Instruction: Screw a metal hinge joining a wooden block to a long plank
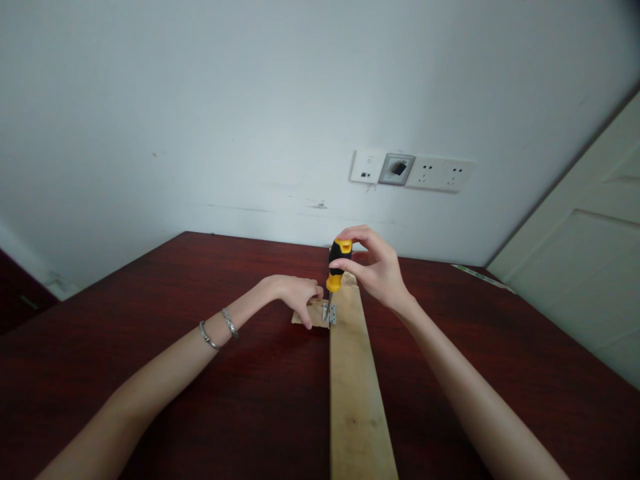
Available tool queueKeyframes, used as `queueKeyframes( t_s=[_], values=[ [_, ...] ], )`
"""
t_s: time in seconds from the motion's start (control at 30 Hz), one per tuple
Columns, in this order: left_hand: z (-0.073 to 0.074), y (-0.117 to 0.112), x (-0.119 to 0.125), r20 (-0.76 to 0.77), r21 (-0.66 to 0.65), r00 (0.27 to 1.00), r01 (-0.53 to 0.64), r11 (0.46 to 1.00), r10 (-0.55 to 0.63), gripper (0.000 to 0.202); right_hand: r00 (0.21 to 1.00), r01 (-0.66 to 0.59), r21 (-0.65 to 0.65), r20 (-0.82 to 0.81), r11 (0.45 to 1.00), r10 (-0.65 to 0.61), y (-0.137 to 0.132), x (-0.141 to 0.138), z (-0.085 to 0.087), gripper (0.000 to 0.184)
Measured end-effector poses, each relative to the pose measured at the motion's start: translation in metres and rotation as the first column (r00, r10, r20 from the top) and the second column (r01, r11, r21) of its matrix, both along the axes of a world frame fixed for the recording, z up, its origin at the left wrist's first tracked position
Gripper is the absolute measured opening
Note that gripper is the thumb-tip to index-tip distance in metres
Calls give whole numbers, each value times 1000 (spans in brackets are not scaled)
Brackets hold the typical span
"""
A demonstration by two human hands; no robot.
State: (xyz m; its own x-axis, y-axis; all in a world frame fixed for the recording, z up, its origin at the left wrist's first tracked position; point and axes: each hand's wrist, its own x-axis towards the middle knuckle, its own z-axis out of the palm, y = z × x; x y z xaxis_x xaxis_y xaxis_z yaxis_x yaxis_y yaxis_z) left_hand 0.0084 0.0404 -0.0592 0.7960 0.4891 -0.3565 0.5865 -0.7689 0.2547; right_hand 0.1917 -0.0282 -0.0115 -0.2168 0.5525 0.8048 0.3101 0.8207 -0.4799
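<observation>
My right hand (376, 265) is closed around the black and yellow handle of a screwdriver (341, 259). The screwdriver stands nearly upright, and its shaft points down at a small metal hinge (331, 313). The hinge spans the joint between a long wooden plank (356, 390) and a small wooden block (313, 315) to its left. My left hand (295, 295) grips the small block, thumb on the near side and fingers on the far side, partly hidden. Whether the tip sits in a screw is too small to tell.
A dark red wooden table (240, 393) carries the plank, which runs towards me from near the wall (225, 100). Sockets (433, 175) with a black plug (399, 167) are on that wall. A flat strip (483, 278) lies at the table's right edge, near a white panelled door (590, 253).
</observation>
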Motion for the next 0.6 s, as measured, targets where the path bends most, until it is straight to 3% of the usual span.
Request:
queueKeyframes(
  t_s=[0.23, 0.43, 0.6],
  values=[
    [1, -1, 1, -1, 15, 1000, 2, 1000, -2, 69, 994, -83, -59, 72, 995, 88, -1, 2, -1, 31],
    [1, -2, 1, 11, 6, 1000, 4, 1000, -4, 70, 999, -7, -58, 48, 998, 10, -1, -1, -1, 39],
    [1, -1, 1, -4, -2, 1000, -6, 1000, 6, 71, 991, -110, -91, 70, 990, 117, -3, 1, 1, 32]
  ],
)
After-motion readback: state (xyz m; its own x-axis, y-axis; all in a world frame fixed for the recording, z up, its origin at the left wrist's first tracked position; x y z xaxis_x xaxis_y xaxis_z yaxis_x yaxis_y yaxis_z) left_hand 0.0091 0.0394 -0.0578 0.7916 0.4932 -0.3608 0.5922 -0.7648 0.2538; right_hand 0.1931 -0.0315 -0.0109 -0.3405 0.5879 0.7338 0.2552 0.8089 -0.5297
